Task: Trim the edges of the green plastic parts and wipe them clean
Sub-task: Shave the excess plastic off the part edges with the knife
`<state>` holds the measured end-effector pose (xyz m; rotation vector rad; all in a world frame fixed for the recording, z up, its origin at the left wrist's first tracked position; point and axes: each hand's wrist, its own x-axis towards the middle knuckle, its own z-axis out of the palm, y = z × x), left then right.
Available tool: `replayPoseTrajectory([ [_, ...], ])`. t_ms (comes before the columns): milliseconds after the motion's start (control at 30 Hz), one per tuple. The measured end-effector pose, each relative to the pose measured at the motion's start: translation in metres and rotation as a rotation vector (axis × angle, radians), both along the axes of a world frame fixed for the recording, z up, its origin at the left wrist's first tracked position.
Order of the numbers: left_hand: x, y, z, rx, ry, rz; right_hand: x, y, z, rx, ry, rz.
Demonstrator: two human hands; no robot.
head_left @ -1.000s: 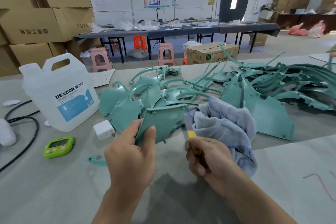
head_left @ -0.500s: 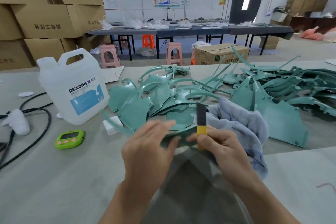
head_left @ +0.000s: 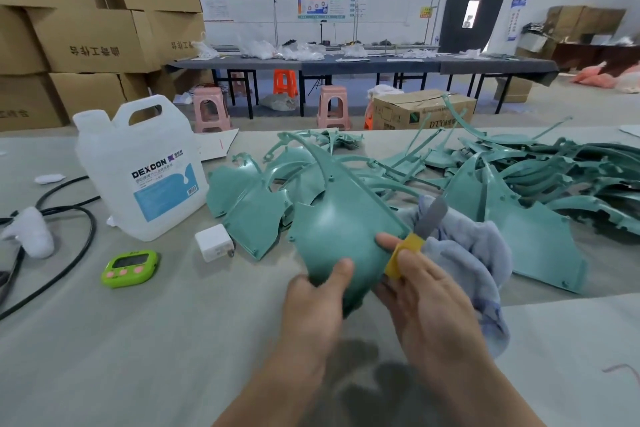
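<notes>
The left hand (head_left: 313,302) grips the lower edge of a curved green part (head_left: 346,229) at centre frame, thumb on its face; the right hand (head_left: 426,295) is closed round a yellow-handled knife (head_left: 403,255), blade at the part's right rim, a blue-grey cloth (head_left: 478,253) bunched behind it. I'd say draw the blade along that rim at a shallow angle, away from the left thumb, then wipe. More green parts (head_left: 540,236) pile to the right, a white jug (head_left: 138,166) upper left
</notes>
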<state>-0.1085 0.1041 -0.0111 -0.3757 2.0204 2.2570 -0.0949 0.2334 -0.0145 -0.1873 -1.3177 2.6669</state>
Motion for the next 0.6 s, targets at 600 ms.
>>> replayPoseTrajectory([
  [600, -0.029, -0.048, -0.002, -0.387, 0.431, 0.078, -0.009, 0.004, -0.011, 0.406, 0.02, 0.102],
])
